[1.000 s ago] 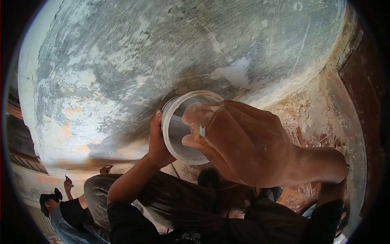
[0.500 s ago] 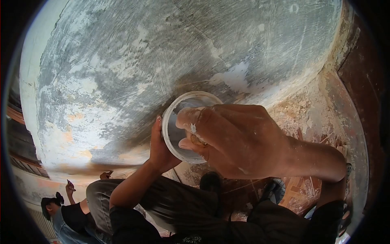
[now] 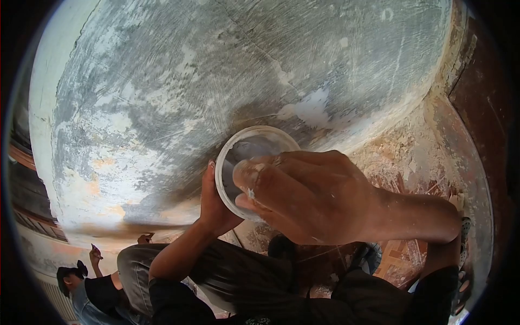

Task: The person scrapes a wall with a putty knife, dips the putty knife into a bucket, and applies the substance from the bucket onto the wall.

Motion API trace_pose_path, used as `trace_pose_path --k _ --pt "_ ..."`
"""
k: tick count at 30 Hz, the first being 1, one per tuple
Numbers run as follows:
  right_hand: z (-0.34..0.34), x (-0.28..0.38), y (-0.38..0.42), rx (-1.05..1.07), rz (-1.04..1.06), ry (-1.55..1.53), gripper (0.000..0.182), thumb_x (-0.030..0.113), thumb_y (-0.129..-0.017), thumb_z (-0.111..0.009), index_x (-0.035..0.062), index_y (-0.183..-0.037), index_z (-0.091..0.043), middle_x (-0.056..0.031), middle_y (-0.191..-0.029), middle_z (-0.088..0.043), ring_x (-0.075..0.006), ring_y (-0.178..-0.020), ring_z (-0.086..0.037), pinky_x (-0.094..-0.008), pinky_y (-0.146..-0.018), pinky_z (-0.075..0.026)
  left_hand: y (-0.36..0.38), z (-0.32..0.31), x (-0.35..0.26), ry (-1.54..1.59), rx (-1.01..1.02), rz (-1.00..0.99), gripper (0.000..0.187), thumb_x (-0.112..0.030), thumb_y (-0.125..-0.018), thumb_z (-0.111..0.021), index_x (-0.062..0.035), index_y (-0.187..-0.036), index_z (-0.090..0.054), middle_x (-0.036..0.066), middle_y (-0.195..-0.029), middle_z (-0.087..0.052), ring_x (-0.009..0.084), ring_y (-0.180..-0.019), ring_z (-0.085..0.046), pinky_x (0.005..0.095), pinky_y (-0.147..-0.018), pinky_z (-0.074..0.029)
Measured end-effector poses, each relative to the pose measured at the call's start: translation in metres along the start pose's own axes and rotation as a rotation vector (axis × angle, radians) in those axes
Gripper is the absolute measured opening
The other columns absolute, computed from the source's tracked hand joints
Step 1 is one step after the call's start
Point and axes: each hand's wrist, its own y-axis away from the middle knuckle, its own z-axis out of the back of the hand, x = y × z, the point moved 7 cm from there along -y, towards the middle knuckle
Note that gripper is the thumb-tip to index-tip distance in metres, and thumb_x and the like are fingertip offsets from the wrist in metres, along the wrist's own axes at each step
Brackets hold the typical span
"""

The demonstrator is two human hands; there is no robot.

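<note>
A round whitish plastic tub (image 3: 259, 129) with grey residue on its inner wall is held in front of me. My left hand (image 3: 215, 203) is closed around its left side, with the thumb up near the rim. Over the mouth of the tub, my right hand (image 3: 325, 200) is closed, fingers curled down and inward. White smears mark its thumb and fingers. Whatever it grips is hidden behind the fingers, and so is much of the tub's inside.
A patchy grey-and-white wall (image 3: 179, 97) rises just beyond the tub. Crumbled plaster (image 3: 406, 141) lies along its base at right, above a dusty tiled floor (image 3: 395, 254). Another person (image 3: 86, 292) is at the lower left, with a hand raised toward the wall.
My right hand has shifted slightly left and down over the tub, exposing more of the far inner wall. A brownish bit glimpsed between its fingers is now hidden. My left hand still holds the tub.
</note>
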Motion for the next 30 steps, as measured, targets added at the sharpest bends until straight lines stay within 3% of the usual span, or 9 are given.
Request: trace_pose_path --k 9,16,17,19,21,23,25,27,30 --pt "-0.008 -0.013 -0.001 0.227 0.030 -0.214 0.024 0.005 -0.083 -0.072 0.0002 -0.099 -0.055 -0.0083 -0.071 -0.063 -0.0226 -0.059 -0.064 -0.0346 -0.048 -0.049 0.017 -0.019 -0.021 -1.234 0.103 -0.617 0.075 -0.066 -0.097 -0.028 -0.0091 -0.145 -0.039 0.015 -0.139 -0.051 0.0274 -0.131 -0.049 0.0465 -0.111 -0.037" --pt "0.042 -0.008 -0.012 0.015 -0.024 -0.189 0.027 0.002 -0.085 -0.068 -0.0020 -0.109 -0.055 -0.0135 -0.082 -0.067 -0.0209 -0.074 -0.071 -0.0310 -0.052 -0.054 0.001 -0.026 0.003 0.072 -0.068 0.067 0.081 -0.069 -0.095 -0.025 -0.0092 -0.149 -0.034 0.015 -0.148 -0.043 0.0315 -0.137 -0.043 0.0495 -0.114 -0.033" --pt "0.052 -0.008 -0.012 -0.082 -0.017 -0.181 0.029 0.003 -0.087 -0.066 -0.0023 -0.112 -0.053 -0.0153 -0.084 -0.067 -0.0209 -0.074 -0.071 -0.0305 -0.052 -0.054 -0.004 -0.013 0.011 0.454 0.231 0.115 0.083 -0.070 -0.095 -0.024 -0.0091 -0.151 -0.033 0.016 -0.151 -0.040 0.0333 -0.138 -0.041 0.0501 -0.115 -0.030" --pt "0.072 -0.012 -0.009 -0.300 -0.003 -0.198 0.032 0.007 -0.091 -0.064 -0.0026 -0.118 -0.050 -0.0188 -0.090 -0.067 -0.0206 -0.073 -0.071 -0.0294 -0.051 -0.054 -0.003 -0.020 0.004 0.001 0.203 -0.012 0.083 -0.069 -0.095 -0.024 -0.0087 -0.151 -0.032 0.016 -0.151 -0.039 0.0330 -0.138 -0.040 0.0503 -0.116 -0.030" --pt "0.088 -0.017 -0.004 -0.385 -0.125 -0.249 0.032 0.012 -0.096 -0.059 -0.0021 -0.122 -0.047 -0.0206 -0.092 -0.066 -0.0193 -0.070 -0.069 -0.0279 -0.050 -0.054 -0.008 -0.014 0.011 0.717 0.335 0.145 0.082 -0.069 -0.096 -0.025 -0.0093 -0.152 -0.031 0.015 -0.152 -0.038 0.0324 -0.139 -0.039 0.0512 -0.116 -0.029" --pt "0.099 -0.019 0.004 -0.339 -0.354 -0.285 0.031 0.017 -0.100 -0.053 -0.0010 -0.124 -0.046 -0.0205 -0.092 -0.066 -0.0173 -0.067 -0.068 -0.0262 -0.048 -0.053 -0.004 -0.028 -0.002 0.049 0.244 -0.062 0.081 -0.069 -0.096 -0.025 -0.0109 -0.152 -0.031 0.013 -0.153 -0.038 0.0322 -0.139 -0.039 0.0517 -0.116 -0.029" --pt "0.104 -0.030 0.015 -0.365 -0.507 -0.315 0.030 0.020 -0.103 -0.048 0.0000 -0.125 -0.045 -0.0203 -0.092 -0.066 -0.0158 -0.065 -0.066 -0.0249 -0.047 -0.053 -0.007 -0.032 0.004 0.805 0.377 0.151 0.077 -0.067 -0.097 -0.024 -0.0143 -0.153 -0.031 0.010 -0.153 -0.038 0.0318 -0.139 -0.039 0.0527 -0.115 -0.029" --pt "0.103 -0.045 0.025 -0.420 -0.619 -0.387 0.028 0.020 -0.104 -0.046 0.0014 -0.124 -0.046 -0.0196 -0.091 -0.066 -0.0144 -0.062 -0.065 -0.0240 -0.046 -0.053 -0.003 -0.033 0.001 0.167 0.254 0.019 0.076 -0.067 -0.097 -0.025 -0.0150 -0.153 -0.030 0.010 -0.154 -0.037 0.0314 -0.140 -0.038 0.0531 -0.116 -0.029" --pt "0.098 -0.067 0.040 -0.490 -0.778 -0.564 0.025 0.020 -0.104 -0.047 0.0034 -0.123 -0.047 -0.0182 -0.088 -0.067 -0.0118 -0.059 -0.063 -0.0236 -0.045 -0.052 -0.007 -0.030 0.005 0.062 0.129 0.057 0.076 -0.066 -0.097 -0.024 -0.0159 -0.154 -0.028 0.010 -0.156 -0.033 0.0314 -0.142 -0.035 0.0543 -0.116 -0.027"
